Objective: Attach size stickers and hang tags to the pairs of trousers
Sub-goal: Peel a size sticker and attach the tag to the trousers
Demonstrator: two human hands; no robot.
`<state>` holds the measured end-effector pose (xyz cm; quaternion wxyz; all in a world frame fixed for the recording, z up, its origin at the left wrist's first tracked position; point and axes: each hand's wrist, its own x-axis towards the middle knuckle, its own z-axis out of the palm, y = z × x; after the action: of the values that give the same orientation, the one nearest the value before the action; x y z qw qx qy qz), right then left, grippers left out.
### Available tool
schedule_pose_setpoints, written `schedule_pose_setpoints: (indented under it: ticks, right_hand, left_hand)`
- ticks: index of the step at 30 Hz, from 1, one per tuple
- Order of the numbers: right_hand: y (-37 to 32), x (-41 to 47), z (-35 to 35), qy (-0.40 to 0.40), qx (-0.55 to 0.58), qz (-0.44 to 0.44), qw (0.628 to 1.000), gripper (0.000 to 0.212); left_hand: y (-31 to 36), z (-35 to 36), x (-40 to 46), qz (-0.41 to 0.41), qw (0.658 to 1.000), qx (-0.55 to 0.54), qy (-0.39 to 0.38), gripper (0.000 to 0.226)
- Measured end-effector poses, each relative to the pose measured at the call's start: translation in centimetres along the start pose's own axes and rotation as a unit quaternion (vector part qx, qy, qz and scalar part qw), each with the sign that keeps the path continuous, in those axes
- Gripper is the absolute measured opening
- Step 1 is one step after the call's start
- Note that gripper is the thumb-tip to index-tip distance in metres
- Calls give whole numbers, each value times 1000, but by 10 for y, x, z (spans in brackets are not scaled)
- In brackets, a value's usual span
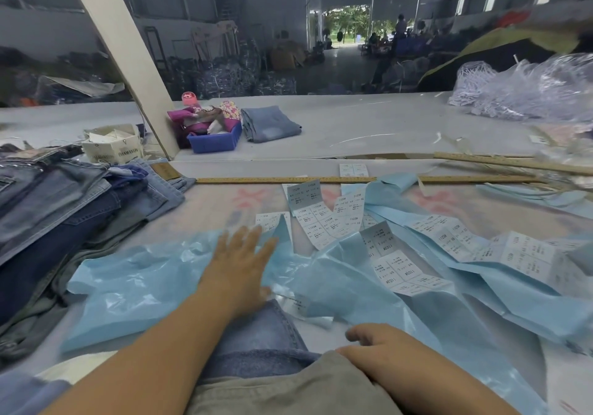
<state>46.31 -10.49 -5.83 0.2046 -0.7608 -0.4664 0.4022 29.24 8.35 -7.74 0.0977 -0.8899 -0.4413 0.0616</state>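
The left hand (239, 255) lies flat with fingers spread on crumpled blue backing paper (154, 289), while the right hand (382, 349) rests with fingers loosely curled, gripping nothing, on trousers (256, 328) at the near table (369, 126) edge. White size stickers (327, 219) lie scattered ahead, and stacked jeans (64, 196) sit left.

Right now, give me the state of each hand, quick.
Left hand: open, fingers straight, flat on the blue backing paper.
Right hand: loosely curled, holding nothing visible, resting by the trousers.
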Motion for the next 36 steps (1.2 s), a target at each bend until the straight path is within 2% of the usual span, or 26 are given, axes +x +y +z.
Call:
schedule_pose_setpoints:
  ticks: [2,4,6,11,15,17,21,26,31,34,36]
  right_hand:
    - [-4,3,0,-12,-17,-15,1000,58]
    - [-8,9,1,-17,-44,-33,998,53]
    - [-12,18,3,-9,-74,-44,996,51]
    - [-16,55,13,10,-209,-48,977,38]
    - [-13,82,26,49,-306,-58,949,53]
    - [-11,88,31,39,-322,-68,943,51]
    - [-1,88,33,22,-335,-73,939,50]
    - [2,83,28,46,-344,-89,934,47]
    - [2,74,24,156,-344,-126,917,38]
    - [-4,66,21,211,-322,-138,913,24]
    - [-6,60,18,241,-247,-156,925,17]
  left_hand:
    - [10,3,3,91,994,-51,-15,71]
    - [12,6,2,129,988,-62,-63,51]
    - [9,9,0,113,988,-50,-91,46]
    - [4,14,-2,4,987,-27,-157,68]
    - [4,17,-1,-19,987,-31,-154,73]
    - [4,18,1,-11,988,-35,-147,70]
    - [4,18,2,9,989,-46,-141,60]
    - [7,13,-1,9,989,-39,-145,57]
    - [21,-1,-3,75,996,-48,-12,37]
    - [29,-7,-5,109,990,-87,-31,25]
    - [31,-11,-7,82,978,-182,-63,23]
